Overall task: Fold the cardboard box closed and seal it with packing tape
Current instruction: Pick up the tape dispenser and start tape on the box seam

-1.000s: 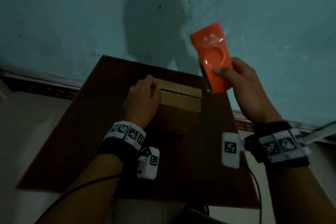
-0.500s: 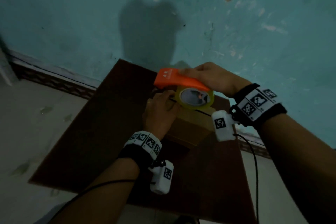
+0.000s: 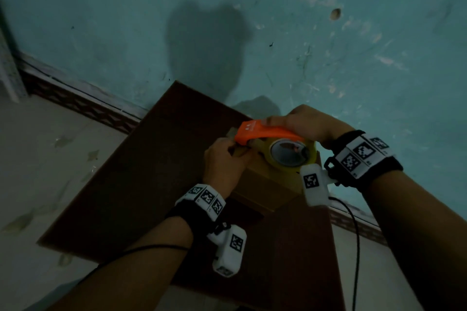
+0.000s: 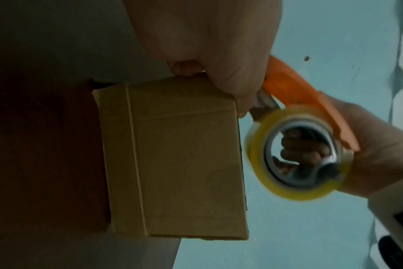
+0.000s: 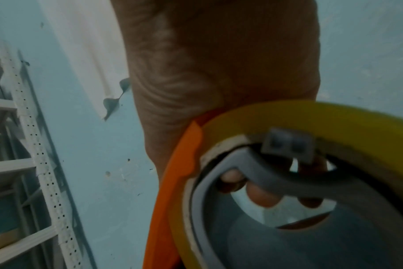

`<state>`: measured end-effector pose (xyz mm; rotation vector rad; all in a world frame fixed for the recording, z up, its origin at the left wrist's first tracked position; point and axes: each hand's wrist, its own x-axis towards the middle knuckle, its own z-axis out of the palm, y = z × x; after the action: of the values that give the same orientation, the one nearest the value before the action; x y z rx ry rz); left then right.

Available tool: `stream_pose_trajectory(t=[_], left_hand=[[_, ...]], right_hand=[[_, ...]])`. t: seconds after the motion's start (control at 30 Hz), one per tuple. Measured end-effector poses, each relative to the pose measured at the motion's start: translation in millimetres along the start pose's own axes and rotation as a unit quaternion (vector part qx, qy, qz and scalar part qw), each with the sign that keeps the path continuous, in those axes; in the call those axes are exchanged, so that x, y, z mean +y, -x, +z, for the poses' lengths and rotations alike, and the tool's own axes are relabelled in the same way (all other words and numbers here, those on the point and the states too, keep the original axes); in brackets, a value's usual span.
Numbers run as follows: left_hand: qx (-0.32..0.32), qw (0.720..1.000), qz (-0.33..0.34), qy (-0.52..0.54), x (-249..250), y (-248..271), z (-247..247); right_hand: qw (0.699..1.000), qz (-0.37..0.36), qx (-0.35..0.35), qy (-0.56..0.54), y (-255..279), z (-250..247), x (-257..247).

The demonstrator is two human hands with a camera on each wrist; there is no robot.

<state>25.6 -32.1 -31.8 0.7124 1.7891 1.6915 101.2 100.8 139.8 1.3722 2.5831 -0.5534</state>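
Observation:
A small brown cardboard box (image 3: 265, 184) stands on a dark brown table (image 3: 141, 184), its top flaps folded down. My left hand (image 3: 223, 159) grips the box's top left end with curled fingers, seen closer in the left wrist view as left hand (image 4: 207, 45) over box (image 4: 173, 160). My right hand (image 3: 305, 121) grips an orange tape dispenser (image 3: 265, 131) holding a yellowish tape roll (image 3: 290, 155), laid on the box top with its mouth against my left fingers. The right wrist view shows fingers (image 5: 260, 194) through the roll (image 5: 288, 112). No tape end is discernible.
The table stands against a teal wall (image 3: 328, 45), with pale floor (image 3: 50, 159) to the left. A white perforated metal shelf (image 5: 35, 145) shows in the right wrist view. Cables (image 3: 356, 235) trail from both wrist cameras over the table's near edge.
My right hand swung the dispenser down from the air onto the box top, its mouth now at my left hand. The left hand stayed on the box's left end.

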Motion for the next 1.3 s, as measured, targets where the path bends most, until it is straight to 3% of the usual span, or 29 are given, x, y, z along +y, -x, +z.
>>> stream_pose_trajectory(t=[0.2,0.5,0.6,0.73,0.9,1.1,1.3], left_hand=[[-0.031,0.999,0.031,0.028,0,3,-4],[-0.090,0.981,-0.051,0.163,3,-1,-17],[-0.049,0.976,-0.077,0.200,5,-7,-18],[-0.006,0.933,-0.157,0.324,4,-22,-24],[-0.089,0.925,-0.204,0.308,1,-20,-27],[-0.100,0.928,-0.226,0.279,-6,-28,-37],[-0.128,0.905,-0.254,0.318,-13,-33,-43]], right_hand=[[1.000,0.006,-0.024,0.014,6,-2,11],[0.996,-0.003,-0.053,0.070,4,3,8],[0.993,-0.001,-0.072,0.089,5,5,6],[0.989,0.014,-0.088,0.114,2,10,1],[0.990,0.019,-0.078,0.119,-1,21,-2],[0.992,0.005,-0.050,0.116,-2,37,-13],[0.996,0.019,-0.041,0.077,5,33,-10]])
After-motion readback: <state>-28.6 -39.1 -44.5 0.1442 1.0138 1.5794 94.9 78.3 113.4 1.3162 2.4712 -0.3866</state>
